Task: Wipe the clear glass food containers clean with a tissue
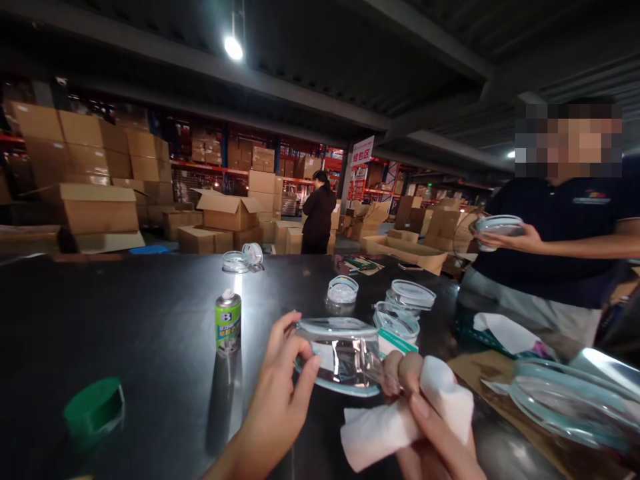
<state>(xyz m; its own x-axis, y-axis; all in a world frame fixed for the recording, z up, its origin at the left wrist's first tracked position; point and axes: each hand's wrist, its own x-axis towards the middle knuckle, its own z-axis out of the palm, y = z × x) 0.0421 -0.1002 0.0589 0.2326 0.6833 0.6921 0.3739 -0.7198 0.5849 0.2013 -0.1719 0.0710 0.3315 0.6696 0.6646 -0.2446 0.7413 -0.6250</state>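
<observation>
Your left hand (280, 393) closes its fingers (305, 373) on the rim of a clear glass container (345, 357), tilting it off the table (150, 320) so its side faces your right hand (430, 427). That hand's fingers are shut on a folded white cloth (400, 420), pressed against the glass. A spray can (228, 321) stands just left, its green cap (95, 407) near the table's near-left edge. More containers (400, 307) wait behind; a co-worker (565, 253) at the right edge holds another.

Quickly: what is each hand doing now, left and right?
Left hand: closed on the clear glass container, gripping its left side.
Right hand: closed on a white cloth, pressed against the container's right side.
</observation>
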